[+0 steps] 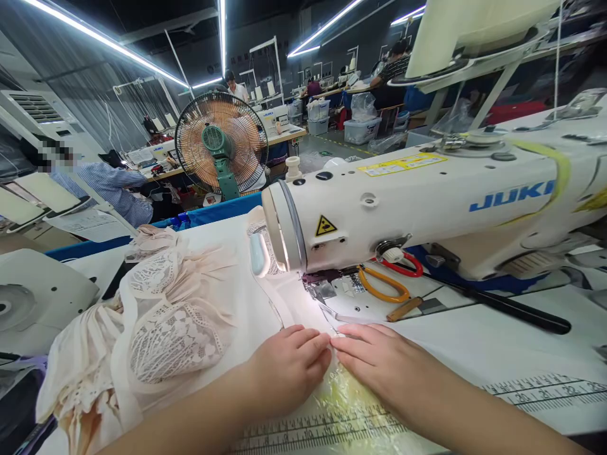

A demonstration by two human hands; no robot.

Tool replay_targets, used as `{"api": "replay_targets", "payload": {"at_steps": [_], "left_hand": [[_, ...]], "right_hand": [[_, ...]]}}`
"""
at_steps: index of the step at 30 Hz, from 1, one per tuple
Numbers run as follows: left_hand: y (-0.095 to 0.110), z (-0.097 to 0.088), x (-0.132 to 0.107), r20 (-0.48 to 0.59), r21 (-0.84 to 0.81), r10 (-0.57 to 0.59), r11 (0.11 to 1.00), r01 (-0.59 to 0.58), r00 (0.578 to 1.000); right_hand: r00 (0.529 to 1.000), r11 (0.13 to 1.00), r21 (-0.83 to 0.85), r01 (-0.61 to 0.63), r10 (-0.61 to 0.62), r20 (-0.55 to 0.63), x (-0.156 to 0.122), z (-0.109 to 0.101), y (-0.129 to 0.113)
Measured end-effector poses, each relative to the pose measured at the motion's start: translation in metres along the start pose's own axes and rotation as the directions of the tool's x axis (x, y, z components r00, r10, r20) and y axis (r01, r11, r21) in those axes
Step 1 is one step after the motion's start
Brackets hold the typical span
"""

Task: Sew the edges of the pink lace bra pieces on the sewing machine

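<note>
Pale garment piece (296, 304) lies on the white worktop (220, 230), partly beneath the head of the sewing machine (408, 202). Its lace section behind the machine head is partly covered by that head and by a light-blue part (259, 254). Bright light at the needle area washes out the fabric surface; the needle tip and the exact fabric edge cannot be made out.

Left hand (296, 365): positioned at the near edge of the piece, fingers bent and close together. The thumb and the undersides of the fingers are concealed, so whether fabric is gripped cannot be determined.

Right hand (370, 354): palm down, fingers extended forward and nearly together, tips beside those of the left hand. The thumb is hidden; any hold cannot be confirmed. A slim metal part (329, 314) lies just ahead of the fingertips; its full shape is unclear.

A printed ruler scale (327, 431) runs along the near side, interrupted by the right forearm. Orange-handled scissors (386, 292) lie right of the needle area, blades indistinct. Lace garments (175, 335) are heaped at left, their layers overlapping. A second machine (42, 303) is cut off by the left frame edge.
</note>
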State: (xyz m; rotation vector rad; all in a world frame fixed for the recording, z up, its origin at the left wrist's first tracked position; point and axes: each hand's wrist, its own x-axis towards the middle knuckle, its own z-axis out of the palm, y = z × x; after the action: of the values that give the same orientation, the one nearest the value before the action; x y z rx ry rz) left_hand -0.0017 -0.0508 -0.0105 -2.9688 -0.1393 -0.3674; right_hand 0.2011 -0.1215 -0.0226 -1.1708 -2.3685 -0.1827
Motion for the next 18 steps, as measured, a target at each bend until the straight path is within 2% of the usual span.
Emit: {"api": "replay_targets", "payload": {"at_steps": [6, 15, 18], "left_hand": [[-0.013, 0.000, 0.002, -0.040, 0.049, 0.017, 0.999, -0.016, 0.999], [-0.033, -0.001, 0.008, -0.116, 0.082, 0.054, 0.996, -0.045, 0.992], [-0.039, -0.002, 0.009, -0.111, 0.064, 0.082, 0.995, -0.075, 0.990]], "right_hand": [[0.994, 0.999, -0.036, -0.008, 0.012, 0.109, 0.006, 0.005, 0.008], [0.990, 0.992, -0.123, 0.041, -0.024, 0.135, 0.024, 0.006, 0.015], [0.988, 0.990, -0.131, 0.058, -0.039, 0.149, 0.026, 0.008, 0.018]]}}
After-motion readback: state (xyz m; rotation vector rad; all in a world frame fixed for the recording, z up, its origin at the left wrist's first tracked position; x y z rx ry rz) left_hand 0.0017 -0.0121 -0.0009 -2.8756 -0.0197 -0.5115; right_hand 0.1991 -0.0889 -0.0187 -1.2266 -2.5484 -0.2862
